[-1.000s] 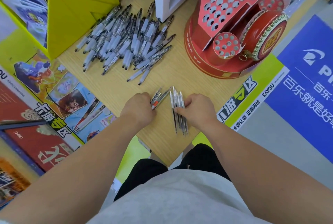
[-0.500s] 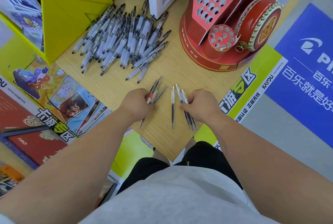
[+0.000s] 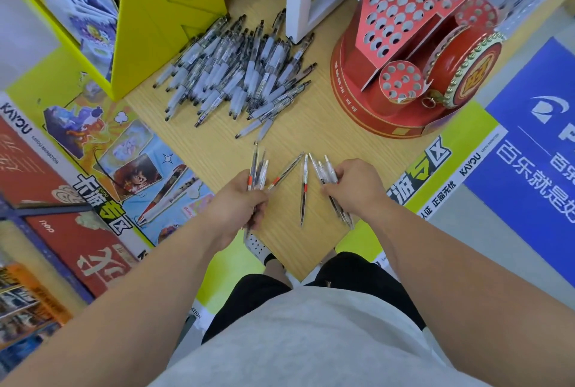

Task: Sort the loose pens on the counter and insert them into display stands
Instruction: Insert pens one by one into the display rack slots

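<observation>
Left hand (image 3: 239, 203) gripped one pen bundle (image 3: 257, 169), right hand (image 3: 357, 187) another (image 3: 326, 175). Loose grips risked pens slipping and rolling off the counter (image 3: 311, 125).

Forearms reach forward; left hand (image 3: 238, 201) and right hand (image 3: 357, 187) each curl fingers (image 3: 335, 187) round pens (image 3: 263, 172).

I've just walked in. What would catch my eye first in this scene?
The big heap of loose pens at the back of the wooden counter stands out, with the red display stand dotted with round holes to its right. Nearer, the left hand grips one small bundle and the right hand another, a single pen lying between them.
</observation>
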